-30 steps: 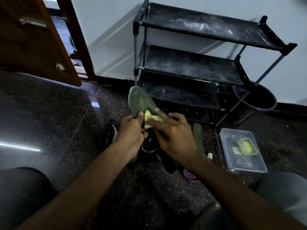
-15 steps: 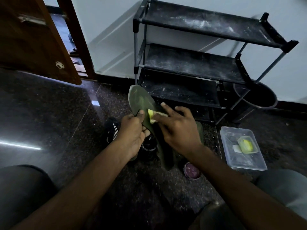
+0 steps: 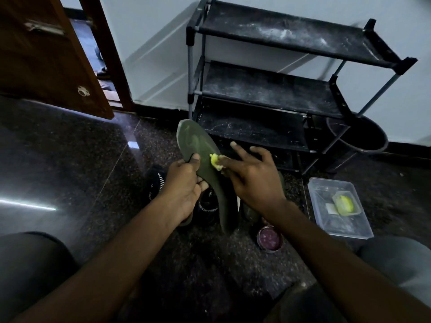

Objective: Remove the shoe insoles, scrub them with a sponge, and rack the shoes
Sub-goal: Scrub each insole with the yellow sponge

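**A:** Where is the insole?

**B:** Off the floor, in front of the shoe rack. It is olive green and tilted. Its rounded toe end points up toward the lowest shelf, and its heel end hangs down between the black shoes.

**A:** Who has it?

**B:** The left hand. Its grip is clamped on the insole's left edge, with the thumb on the face and the fingers curled behind.

**A:** And the right hand?

**B:** Its grip pinches a small yellow sponge against the insole's right edge, about midway along. The other fingers are spread out above it.

**A:** The shoes?

**B:** They are on the floor beneath both hands, just in front of the rack and partly hidden by the wrists. One shows white lettering. The rack shows 3 black shelves streaked with pale dust.

**A:** What lies around?

**B:** A round tin with a purplish inside sits on the floor under the right forearm. Right of it is a clear plastic box, with a small container of something yellow-green inside. A dark bucket stands by the rack's right legs, against the wall. A brown wooden door stands open at the upper left.
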